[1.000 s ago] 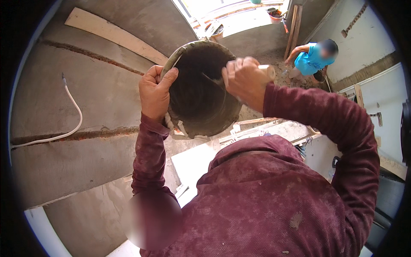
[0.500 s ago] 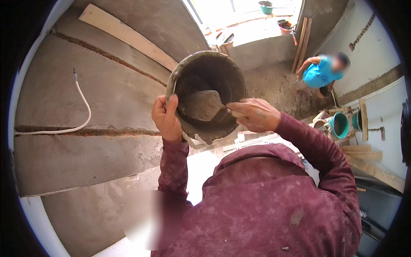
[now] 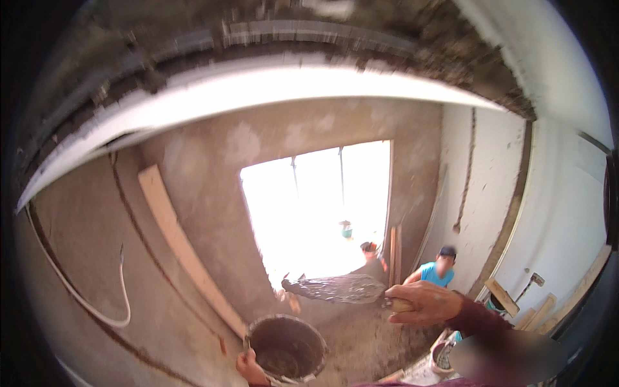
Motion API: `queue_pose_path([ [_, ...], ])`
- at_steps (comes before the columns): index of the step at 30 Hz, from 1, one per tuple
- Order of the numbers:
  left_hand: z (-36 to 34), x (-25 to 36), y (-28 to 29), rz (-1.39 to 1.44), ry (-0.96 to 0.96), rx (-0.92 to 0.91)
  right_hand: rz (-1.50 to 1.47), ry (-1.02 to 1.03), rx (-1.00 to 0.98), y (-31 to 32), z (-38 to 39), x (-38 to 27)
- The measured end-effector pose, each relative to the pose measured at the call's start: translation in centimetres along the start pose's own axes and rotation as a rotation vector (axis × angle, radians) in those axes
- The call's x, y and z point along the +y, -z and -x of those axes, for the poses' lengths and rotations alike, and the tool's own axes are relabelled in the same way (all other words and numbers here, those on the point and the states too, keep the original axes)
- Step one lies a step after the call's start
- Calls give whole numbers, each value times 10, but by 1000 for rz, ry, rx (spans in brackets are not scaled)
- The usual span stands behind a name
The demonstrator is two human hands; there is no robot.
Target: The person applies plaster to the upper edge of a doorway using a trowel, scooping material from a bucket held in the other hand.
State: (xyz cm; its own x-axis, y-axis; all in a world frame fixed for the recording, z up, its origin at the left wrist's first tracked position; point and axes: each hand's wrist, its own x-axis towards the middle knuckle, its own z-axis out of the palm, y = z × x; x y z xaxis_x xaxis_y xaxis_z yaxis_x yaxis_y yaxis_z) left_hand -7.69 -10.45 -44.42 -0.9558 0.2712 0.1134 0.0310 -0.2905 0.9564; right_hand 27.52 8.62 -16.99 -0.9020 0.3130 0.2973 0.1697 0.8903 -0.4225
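A dark mortar bucket (image 3: 288, 318) is at the lower middle, tilted so that its inside shows. My left hand (image 3: 250, 368) grips its left rim, the fingers closed on the edge. Farther right, my right hand (image 3: 425, 303) is wrapped round the wooden handle of a trowel (image 3: 338, 289). The trowel is held out to the left, above the bucket and apart from it. Wet grey mortar appears to cover its blade, blurred by motion. A maroon sleeve covers my right forearm; my left forearm is mostly out of view.
A rough ceiling edge (image 3: 335, 39) spans the top. A long plank (image 3: 187, 248) leans at the left wall, near a white hose (image 3: 126, 300). Beyond is a bright window (image 3: 316, 200). A person in blue (image 3: 433, 273) stands right, near boards (image 3: 539, 315) and a bucket (image 3: 442, 361).
My view has tilted up to the ceiling edge and window. The trowel has come out of the bucket, held in my right hand. My left hand stays on the bucket's rim.
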Motion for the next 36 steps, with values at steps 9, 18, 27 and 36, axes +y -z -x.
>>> queue_pose_path([
  [9, 14, 11, -86, 312, 257, -481, 651, -123, 681, 98, 80, -132],
  [18, 32, -11, -107, 133, 320, -699, 1220, -93, 637, 160, 104, -211],
  [27, 45, -24, -107, 101, 276, -777, 1474, -240, 446, 204, 61, -251],
  [36, 62, 17, -93, 71, 288, -834, 1563, -226, 375, 212, 34, -270],
])
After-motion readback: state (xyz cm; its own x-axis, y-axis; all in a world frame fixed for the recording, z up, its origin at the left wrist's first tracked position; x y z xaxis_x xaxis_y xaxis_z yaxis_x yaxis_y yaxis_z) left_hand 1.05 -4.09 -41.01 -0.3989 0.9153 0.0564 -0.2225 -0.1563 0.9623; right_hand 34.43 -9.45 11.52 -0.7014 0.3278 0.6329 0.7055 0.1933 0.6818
